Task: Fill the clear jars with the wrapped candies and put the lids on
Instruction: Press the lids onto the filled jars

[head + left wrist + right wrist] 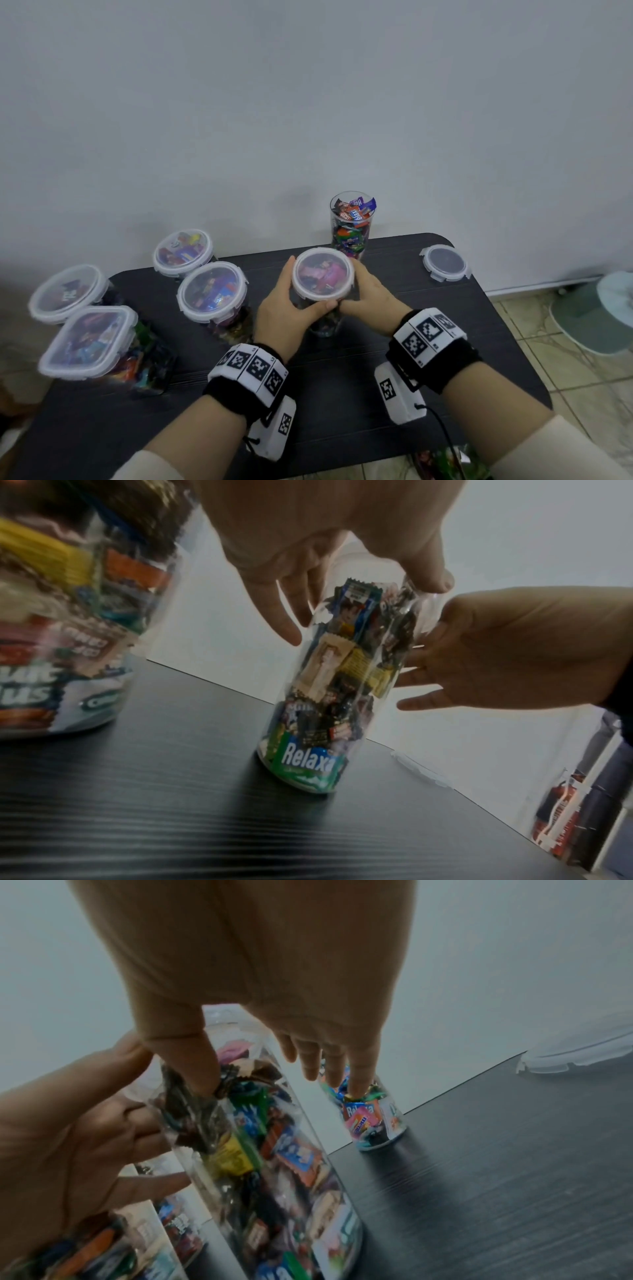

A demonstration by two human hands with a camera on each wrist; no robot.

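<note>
**Friend:** What is on your worktop (342, 394)?

**Me:** At the left edge there are four closed jars: a round one (66, 293), a square one (89, 342) in front of it, and two more round ones (181, 251) (212, 291) a bit further in. All four are full and have lids on.

**Friend:** And your hands?

**Me:** They are together in the middle. My left hand (284, 308) is wrapped round the left side of the tall jar's (329, 696) top. My right hand (368, 294) is wrapped round the right side. The jar stands up straight on the worktop, full of wrapped candies (356, 599). Its lid (323, 274) sits on top, between my hands.

**Friend:** Is the lid shut tight?

**Me:** I cannot tell. I think I am pressing it on now.

**Friend:** How do you do that well?

**Me:** I should keep the lid flat, not tipped. I should push down the same on both sides and go all the way round the rim with my thumbs. The jar is tall and thin, so I think it could tip over. I will push straight down, not sideways. If a wrapper pokes up, I should tuck it in first.

**Friend:** What is left?

**Me:** Just behind this jar, by the back edge, is an open jar (351, 226) full of candies. Its lid, I think, is the loose lid (445, 263) lying flat at the back right corner. That one comes next.
</note>
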